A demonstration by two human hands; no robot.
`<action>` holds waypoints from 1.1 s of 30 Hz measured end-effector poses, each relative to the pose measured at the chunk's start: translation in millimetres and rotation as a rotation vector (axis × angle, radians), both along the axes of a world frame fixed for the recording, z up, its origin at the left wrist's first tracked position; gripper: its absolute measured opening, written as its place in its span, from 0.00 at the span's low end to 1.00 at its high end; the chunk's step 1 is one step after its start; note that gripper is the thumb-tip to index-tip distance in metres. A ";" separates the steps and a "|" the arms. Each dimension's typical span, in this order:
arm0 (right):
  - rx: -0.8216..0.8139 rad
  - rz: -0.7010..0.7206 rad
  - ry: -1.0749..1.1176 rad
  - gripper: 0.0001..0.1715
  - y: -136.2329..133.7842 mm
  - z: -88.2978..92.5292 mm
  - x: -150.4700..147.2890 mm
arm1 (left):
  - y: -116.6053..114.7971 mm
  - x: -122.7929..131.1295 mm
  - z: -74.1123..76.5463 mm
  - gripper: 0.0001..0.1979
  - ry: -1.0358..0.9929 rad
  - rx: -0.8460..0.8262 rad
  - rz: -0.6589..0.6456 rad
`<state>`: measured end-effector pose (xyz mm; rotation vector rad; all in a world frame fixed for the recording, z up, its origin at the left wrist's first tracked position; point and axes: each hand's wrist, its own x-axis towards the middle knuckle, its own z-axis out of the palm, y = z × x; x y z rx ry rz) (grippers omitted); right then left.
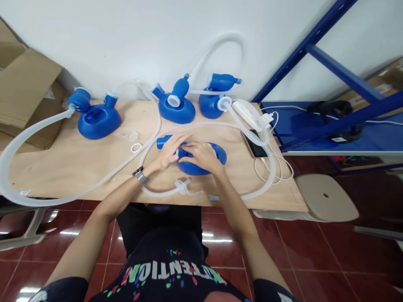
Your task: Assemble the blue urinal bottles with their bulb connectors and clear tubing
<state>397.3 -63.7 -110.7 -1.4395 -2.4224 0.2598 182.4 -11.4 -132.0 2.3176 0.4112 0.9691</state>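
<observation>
A blue plastic vessel (222,154) lies on the wooden table in front of me, its short neck pointing left. My left hand (171,151), with a watch on the wrist, rests on the neck part, fingers closed around it. Over the vessel's upper left part lies my right hand (201,155), its fingertips meeting the left hand and its fingers partly spread. The hands cover the joint between neck and body. Near the table's front edge, a translucent fitting (182,187) sits on a clear hose. A white ring (136,147) and a clear cap (132,136) lie left of my hands.
Blue vessels with hoses (99,121) (176,110) (210,105) stand along the wall. A power strip (247,113) and a phone (255,144) lie at the right. Cardboard boxes (28,88) fill the left; a blue rack (333,121) and stool (325,197) stand right.
</observation>
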 end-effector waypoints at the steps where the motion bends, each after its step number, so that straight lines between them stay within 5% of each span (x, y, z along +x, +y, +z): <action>1: 0.004 -0.005 0.013 0.31 0.1 -1.5 -0.2 | 1.0 -1.6 -1.0 0.47 -0.019 -0.065 0.021; 5: 0.019 -0.026 0.053 0.32 4.7 -5.2 9.7 | 3.3 -27.9 -4.5 0.37 0.048 -0.119 0.298; 9: 0.066 -0.054 0.084 0.33 17.9 0.3 33.4 | 13.2 -91.0 -16.9 0.27 0.350 0.024 0.824; 11: 0.167 -0.089 0.098 0.37 21.1 3.3 34.3 | 20.3 -125.4 -26.5 0.27 0.517 -0.038 0.930; 15: 0.314 -0.204 0.188 0.27 9.5 -7.2 -15.0 | 27.7 -168.0 -41.3 0.20 0.665 -0.155 0.819; 20: 0.167 -0.032 0.153 0.36 5.3 -38.1 -93.3 | 18.9 -174.9 -42.8 0.20 0.650 -0.135 0.773; 23: 0.110 -0.083 0.004 0.50 27.2 -46.4 -99.8 | 8.9 -169.0 -37.9 0.24 0.557 -0.115 0.852; 27: 0.073 0.025 -0.097 0.36 46.9 -45.0 -93.7 | -6.1 -149.2 -34.2 0.36 0.299 -0.209 0.852; 33: 0.120 0.073 0.115 0.38 12.6 -31.6 -106.0 | -32.3 -114.6 -36.3 0.32 0.094 -0.228 0.645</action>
